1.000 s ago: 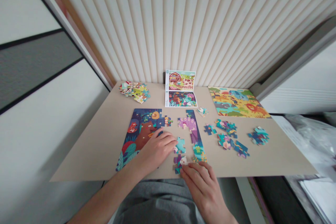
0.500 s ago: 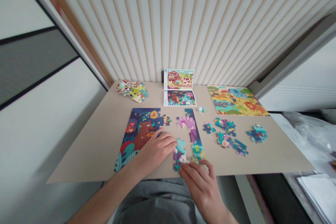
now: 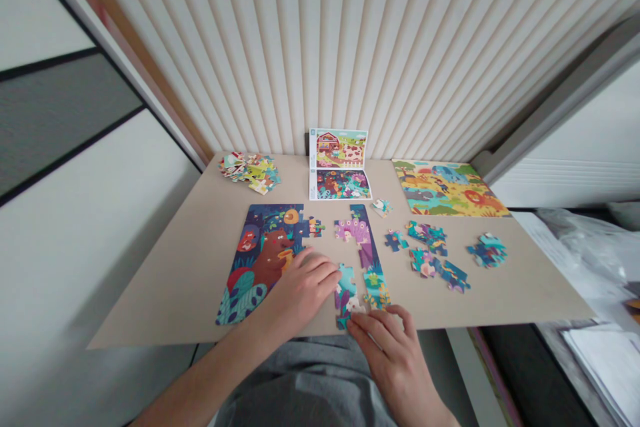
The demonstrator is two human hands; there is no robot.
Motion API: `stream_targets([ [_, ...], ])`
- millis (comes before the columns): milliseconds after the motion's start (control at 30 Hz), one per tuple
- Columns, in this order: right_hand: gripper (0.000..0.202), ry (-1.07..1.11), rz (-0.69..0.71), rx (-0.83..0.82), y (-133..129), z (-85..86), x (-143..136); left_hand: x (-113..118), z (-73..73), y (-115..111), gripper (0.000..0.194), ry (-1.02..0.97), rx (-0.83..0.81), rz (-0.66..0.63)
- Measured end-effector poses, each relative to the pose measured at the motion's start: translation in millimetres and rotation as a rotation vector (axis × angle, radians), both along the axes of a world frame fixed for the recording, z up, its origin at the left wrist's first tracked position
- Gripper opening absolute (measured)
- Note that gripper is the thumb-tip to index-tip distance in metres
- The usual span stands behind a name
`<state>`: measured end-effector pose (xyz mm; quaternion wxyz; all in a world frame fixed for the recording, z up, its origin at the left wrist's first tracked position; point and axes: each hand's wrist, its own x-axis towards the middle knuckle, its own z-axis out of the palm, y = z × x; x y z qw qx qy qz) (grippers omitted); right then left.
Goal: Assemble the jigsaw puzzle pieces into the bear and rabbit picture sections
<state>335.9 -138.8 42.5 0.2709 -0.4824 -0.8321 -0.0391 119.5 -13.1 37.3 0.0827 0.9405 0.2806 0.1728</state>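
Observation:
A joined strip of puzzle pieces lies between a bear puzzle section on the left and a right-hand section with purple and frog pieces. My left hand reaches over the bear section, its fingertips pressed together at the strip's upper left edge. My right hand has its fingertips on the strip's lower right end, beside the right-hand section. A small gap separates the strip from that section at the top. Both hands' fingers are bent, and the palms are hidden.
A picture leaflet stands folded at the back. A heap of pieces lies back left. At the right are a finished animal puzzle, loose pieces and a small pile. One pale piece lies near the leaflet.
The strip has shifted slightly to the right, towards the right-hand section, with both hands still at it. The whole view has moved a little.

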Motion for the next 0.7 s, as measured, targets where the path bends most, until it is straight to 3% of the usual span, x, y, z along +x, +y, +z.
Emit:
stream_targets([
  [167, 0.038, 0.082, -0.043, -0.019, -3.7, -8.1, -3.9, 4.8, 5.7, -17.9, 0.031, -0.036, -0.053, 0.086],
  [333, 0.039, 0.115, -0.062, -0.058, -6.0, -12.1, -5.1, 6.8, 2.1, -29.7, 0.034, -0.057, -0.059, 0.145],
  [700, 0.034, 0.015, -0.009, -0.015, -1.8, -11.5, -8.0, 0.1, -1.7, -28.0, 0.042, -0.069, -0.021, 0.172],
])
